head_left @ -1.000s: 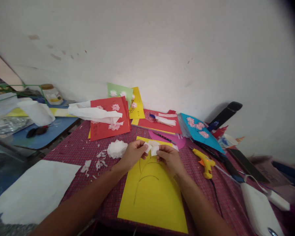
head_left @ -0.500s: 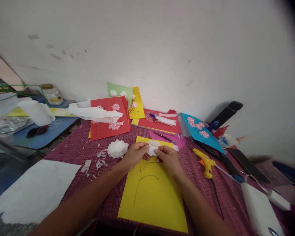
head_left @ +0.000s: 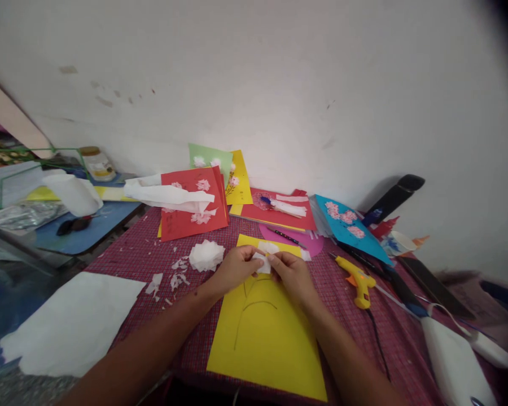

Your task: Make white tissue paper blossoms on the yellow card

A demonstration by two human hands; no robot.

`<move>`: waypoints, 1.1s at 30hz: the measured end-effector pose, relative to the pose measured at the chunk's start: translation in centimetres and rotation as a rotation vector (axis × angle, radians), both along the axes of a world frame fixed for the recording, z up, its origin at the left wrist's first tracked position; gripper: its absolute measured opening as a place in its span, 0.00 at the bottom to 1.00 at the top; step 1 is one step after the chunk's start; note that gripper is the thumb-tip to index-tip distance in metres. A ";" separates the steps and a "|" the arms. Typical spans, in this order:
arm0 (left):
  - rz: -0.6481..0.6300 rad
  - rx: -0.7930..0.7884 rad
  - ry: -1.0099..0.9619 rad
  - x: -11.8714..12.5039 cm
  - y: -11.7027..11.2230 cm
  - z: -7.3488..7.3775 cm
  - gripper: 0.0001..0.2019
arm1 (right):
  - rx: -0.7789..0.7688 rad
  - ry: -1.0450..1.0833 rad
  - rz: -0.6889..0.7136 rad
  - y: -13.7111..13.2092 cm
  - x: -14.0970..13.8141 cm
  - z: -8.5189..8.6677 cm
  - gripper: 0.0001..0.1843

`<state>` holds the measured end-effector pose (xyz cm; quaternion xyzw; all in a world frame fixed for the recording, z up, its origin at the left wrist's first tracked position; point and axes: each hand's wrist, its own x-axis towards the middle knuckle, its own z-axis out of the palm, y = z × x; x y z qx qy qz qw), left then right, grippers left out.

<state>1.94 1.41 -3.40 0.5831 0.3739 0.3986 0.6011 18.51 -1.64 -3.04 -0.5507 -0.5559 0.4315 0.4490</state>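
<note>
My left hand (head_left: 236,266) and my right hand (head_left: 291,272) meet above the far end of a yellow card sheet (head_left: 267,336) with curved pencil lines on it. Both pinch a small piece of white tissue paper (head_left: 263,261) between thumbs and fingertips. A white tissue flower (head_left: 206,255) lies on the cloth just left of my left hand, with white paper scraps (head_left: 169,280) scattered further left.
A yellow glue gun (head_left: 358,276) lies right of the card, its cord running toward me. Red (head_left: 193,206), blue (head_left: 343,220) and yellow flower cards line the wall. A white sheet (head_left: 74,323) lies front left, a white box (head_left: 455,361) front right.
My hands have drawn closer together, folding the tissue piece smaller between the fingertips. The view has shifted slightly.
</note>
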 end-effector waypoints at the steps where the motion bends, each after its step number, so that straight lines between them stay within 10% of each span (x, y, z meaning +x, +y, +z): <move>1: 0.026 0.021 0.033 -0.3 -0.2 0.2 0.12 | 0.010 0.007 -0.002 0.0 0.1 0.0 0.18; 11: 0.323 0.225 0.568 -10.5 0.2 3.5 0.13 | 0.038 -0.014 0.007 0.1 0.1 -0.4 0.17; 20: 0.384 0.478 0.989 -12.5 2.7 1.5 0.21 | 0.025 0.005 -0.039 0.5 0.7 -0.5 0.16; 27: 0.524 0.741 0.990 -10.5 1.0 4.1 0.22 | 0.044 0.011 -0.064 0.4 0.5 -0.1 0.14; 33: 0.101 0.833 0.991 -4.2 -0.3 3.2 0.11 | 0.062 0.002 -0.091 0.4 0.6 0.4 0.13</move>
